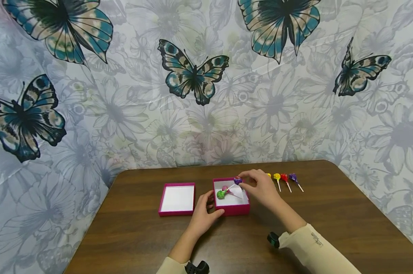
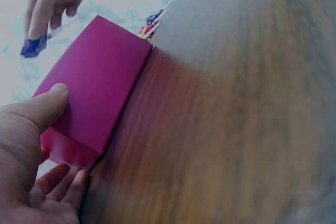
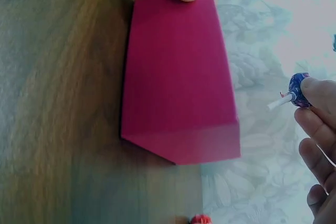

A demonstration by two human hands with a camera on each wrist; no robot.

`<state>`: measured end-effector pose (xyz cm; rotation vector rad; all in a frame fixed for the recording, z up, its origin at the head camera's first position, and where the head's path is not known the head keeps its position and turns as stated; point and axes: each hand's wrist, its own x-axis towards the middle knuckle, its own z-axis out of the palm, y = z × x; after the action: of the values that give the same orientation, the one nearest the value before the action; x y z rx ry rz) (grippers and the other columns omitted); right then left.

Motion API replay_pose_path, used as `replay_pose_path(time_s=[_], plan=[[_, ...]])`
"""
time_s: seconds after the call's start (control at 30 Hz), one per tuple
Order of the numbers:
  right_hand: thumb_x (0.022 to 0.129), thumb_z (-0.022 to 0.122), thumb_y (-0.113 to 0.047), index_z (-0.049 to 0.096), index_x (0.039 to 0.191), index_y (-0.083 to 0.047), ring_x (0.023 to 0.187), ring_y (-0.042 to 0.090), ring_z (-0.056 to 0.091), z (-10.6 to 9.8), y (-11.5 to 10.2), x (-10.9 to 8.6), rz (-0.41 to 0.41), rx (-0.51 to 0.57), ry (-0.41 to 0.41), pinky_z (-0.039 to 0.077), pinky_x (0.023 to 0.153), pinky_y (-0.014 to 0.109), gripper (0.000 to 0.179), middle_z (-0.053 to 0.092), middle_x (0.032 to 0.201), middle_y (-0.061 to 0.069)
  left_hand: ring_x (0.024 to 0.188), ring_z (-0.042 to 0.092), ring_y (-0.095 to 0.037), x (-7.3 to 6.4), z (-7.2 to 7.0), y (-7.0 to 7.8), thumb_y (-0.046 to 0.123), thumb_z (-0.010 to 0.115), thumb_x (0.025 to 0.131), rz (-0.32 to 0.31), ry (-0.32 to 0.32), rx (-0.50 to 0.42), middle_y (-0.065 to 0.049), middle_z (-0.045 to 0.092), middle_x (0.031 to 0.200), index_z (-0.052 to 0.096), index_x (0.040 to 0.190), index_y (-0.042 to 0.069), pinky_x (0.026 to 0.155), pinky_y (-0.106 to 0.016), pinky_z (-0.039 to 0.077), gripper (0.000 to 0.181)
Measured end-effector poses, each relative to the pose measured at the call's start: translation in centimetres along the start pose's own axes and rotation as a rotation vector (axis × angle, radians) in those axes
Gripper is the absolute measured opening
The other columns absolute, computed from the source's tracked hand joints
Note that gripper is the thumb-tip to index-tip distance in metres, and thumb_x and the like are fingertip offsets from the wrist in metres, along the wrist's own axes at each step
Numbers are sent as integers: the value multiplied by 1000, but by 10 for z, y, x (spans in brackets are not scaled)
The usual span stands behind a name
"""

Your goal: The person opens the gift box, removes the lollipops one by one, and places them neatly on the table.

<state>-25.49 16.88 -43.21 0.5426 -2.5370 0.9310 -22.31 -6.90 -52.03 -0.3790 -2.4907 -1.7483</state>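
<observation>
In the head view a magenta box stands uncovered on the table, white inside, with a green lollipop and a pink lollipop lying in it. My left hand holds the box at its near left corner, thumb on the front wall and fingers along the left side. Above the box's far right part, my right hand pinches a purple-blue lollipop by its wrapped head between thumb and fingertip. Its white stick points left over the box, as the right wrist view also shows.
Left of the box lies a matching magenta lid, white inside up. Right of my right hand are a yellow lollipop, a red lollipop and a purple lollipop; another yellow one is partly hidden. Butterfly-patterned cloth hangs behind the table.
</observation>
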Motion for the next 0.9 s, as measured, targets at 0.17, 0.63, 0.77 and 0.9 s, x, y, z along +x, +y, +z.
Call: replay_pose_path(time_s=[0.17,0.63,0.77,0.9], plan=[[82,83,-20,74,104,-23,78,16,54,-11,8,-7,-6,19,52,43,63,23,25,68,85,-5,126,54,-28,-1,0,0,26,80,85,3,7,3,-15,51,137,45,146,8,103,-43,53,73],[82,82,-13,73,108,-20,76,14,45,-44,39,-33,81,-70,183,37,60,24,28,67,83,0,126,54,-29,0,0,-1,27,80,85,7,-4,7,-15,50,137,44,146,7,104,-44,53,73],[83,81,-10,73,111,-17,78,8,42,-51,49,-39,114,-82,213,36,61,24,30,63,85,1,125,54,-27,0,0,-1,28,80,85,-2,0,11,-14,51,137,45,146,8,104,-42,53,73],[83,80,-10,74,111,-16,80,8,47,-58,60,-47,145,-114,232,39,62,25,29,65,87,1,125,54,-28,-1,0,-1,27,80,85,-7,2,16,-14,51,137,44,146,8,104,-40,53,74]])
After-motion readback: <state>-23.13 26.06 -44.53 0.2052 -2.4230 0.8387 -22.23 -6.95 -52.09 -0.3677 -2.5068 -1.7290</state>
